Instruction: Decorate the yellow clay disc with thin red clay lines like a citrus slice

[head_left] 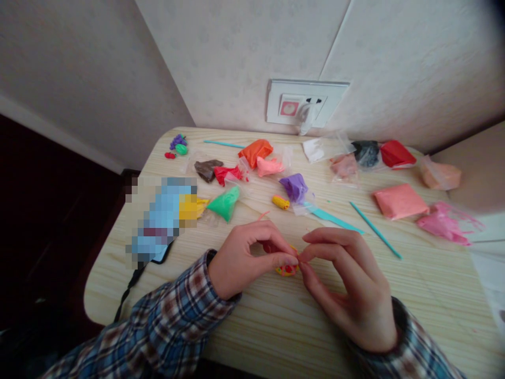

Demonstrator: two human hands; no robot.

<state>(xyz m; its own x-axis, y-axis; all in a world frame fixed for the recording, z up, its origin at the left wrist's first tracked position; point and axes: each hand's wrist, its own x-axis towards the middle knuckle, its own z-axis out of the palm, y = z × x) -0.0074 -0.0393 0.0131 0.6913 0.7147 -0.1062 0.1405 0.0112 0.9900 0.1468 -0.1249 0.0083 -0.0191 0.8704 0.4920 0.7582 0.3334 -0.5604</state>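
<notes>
My left hand [246,258] and my right hand [347,287] meet above the near middle of a light wooden table [426,295]. Both pinch at the same spot, over a small yellow and red clay piece [287,270] that lies on the table under the fingertips. My left thumb and forefinger are pressed together on a bit of red clay. My right fingertips are closed on the same tiny bit. Plaid sleeves cover both wrists.
Bags of modelling clay lie across the far half: green [225,203], purple [294,187], orange [256,151], pink [400,200], black [366,152]. Teal tools [374,230] lie right of centre. A small yellow clay figure [280,202] and a wall socket [303,102] are behind.
</notes>
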